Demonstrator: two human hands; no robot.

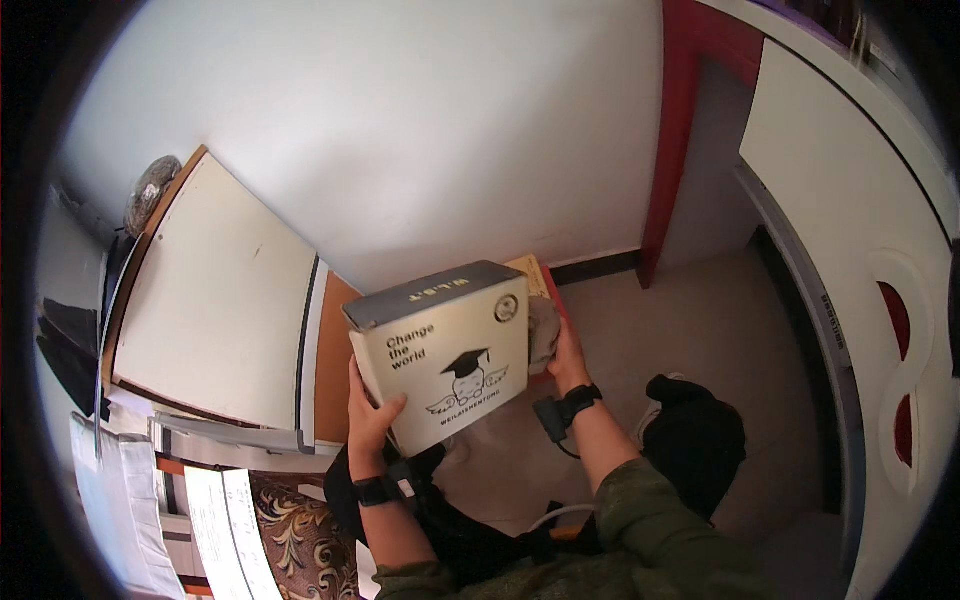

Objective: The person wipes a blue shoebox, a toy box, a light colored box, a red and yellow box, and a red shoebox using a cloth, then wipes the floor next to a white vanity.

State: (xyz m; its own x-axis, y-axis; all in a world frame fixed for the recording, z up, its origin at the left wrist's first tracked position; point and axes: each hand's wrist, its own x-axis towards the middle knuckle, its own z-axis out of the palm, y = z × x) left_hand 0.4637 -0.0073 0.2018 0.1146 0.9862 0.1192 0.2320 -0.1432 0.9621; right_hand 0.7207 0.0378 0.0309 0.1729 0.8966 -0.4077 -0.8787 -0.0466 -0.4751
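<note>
A cream cardboard box (pixel 455 370) with a dark lid side and a printed cartoon figure in a graduation cap is held up, tilted, in front of me. My left hand (pixel 372 412) grips its left side, thumb on the printed face. Behind the box's right end my right hand (pixel 568 358) closes on a flat red and yellow thing (pixel 532 268), its fingers partly hidden. Between that thing and the box sits a grey, crumpled item (pixel 543 328) that I cannot make out. Both wrists wear black bands, and a small dark device hangs at the right one.
To the left stands a white-panelled cabinet (pixel 215 300) with a wooden edge. Below it lie white paper sheets (pixel 228 530) and a patterned brown cloth (pixel 300 530). A red door frame (pixel 675 140) rises ahead; a white cabinet (pixel 850 180) with curved handle openings lines the right.
</note>
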